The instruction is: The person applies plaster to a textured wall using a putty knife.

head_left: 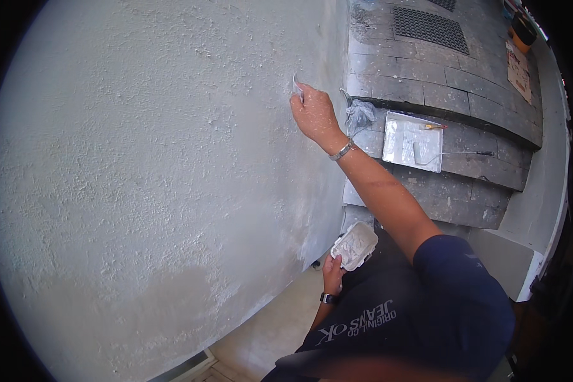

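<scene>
The left is filled by the wall [140, 159], the right by steps [398, 73]. On one, right of the bag [361, 116], the tray [398, 156] is set, roller [417, 153] and brush [433, 127] laid in it. Nearer the body, a tub [355, 245] is held by the left hand [333, 270].

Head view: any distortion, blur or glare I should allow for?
Head view: black fisheye rim, with the edges of the steps bowed; head view: soft light, no strong glare on the wall; head view: blurred patch at bottom edge, right hand fairly sharp.
</scene>
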`<state>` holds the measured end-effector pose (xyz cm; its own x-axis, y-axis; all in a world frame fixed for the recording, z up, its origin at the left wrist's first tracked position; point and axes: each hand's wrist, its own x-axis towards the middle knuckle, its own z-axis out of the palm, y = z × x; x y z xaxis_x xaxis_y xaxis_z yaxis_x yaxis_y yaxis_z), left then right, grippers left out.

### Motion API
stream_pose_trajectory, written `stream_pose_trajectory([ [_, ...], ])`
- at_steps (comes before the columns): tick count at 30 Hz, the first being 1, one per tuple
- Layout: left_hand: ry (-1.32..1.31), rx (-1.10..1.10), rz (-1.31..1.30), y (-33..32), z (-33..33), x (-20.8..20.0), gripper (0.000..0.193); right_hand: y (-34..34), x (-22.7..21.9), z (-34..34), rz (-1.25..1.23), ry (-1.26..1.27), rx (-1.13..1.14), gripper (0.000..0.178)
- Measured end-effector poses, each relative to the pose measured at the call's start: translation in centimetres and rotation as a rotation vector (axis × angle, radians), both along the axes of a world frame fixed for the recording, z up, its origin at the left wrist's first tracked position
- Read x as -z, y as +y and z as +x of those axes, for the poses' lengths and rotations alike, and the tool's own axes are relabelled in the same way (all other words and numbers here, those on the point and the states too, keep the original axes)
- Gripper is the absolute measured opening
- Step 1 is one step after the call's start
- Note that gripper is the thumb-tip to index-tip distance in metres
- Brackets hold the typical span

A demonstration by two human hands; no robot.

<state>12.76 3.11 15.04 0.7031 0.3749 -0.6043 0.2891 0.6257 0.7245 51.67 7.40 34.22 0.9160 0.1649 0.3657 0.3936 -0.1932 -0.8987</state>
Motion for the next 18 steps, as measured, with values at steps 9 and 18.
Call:
stream_pose_trajectory([
  [9, -0.083, 0.012, -0.003, 2.7, 2.8, -2.5, 0.038, -6.5, 0.1, 4.0, 0.19, 0.152, 0.037, 0.034],
  [18, -0.057, -0.056, 0.026, 3.6, 2.5, -3.3, 0.039, -0.8, 9.5, -2.4, 0.015, -0.351, -0.022, 0.037],
])
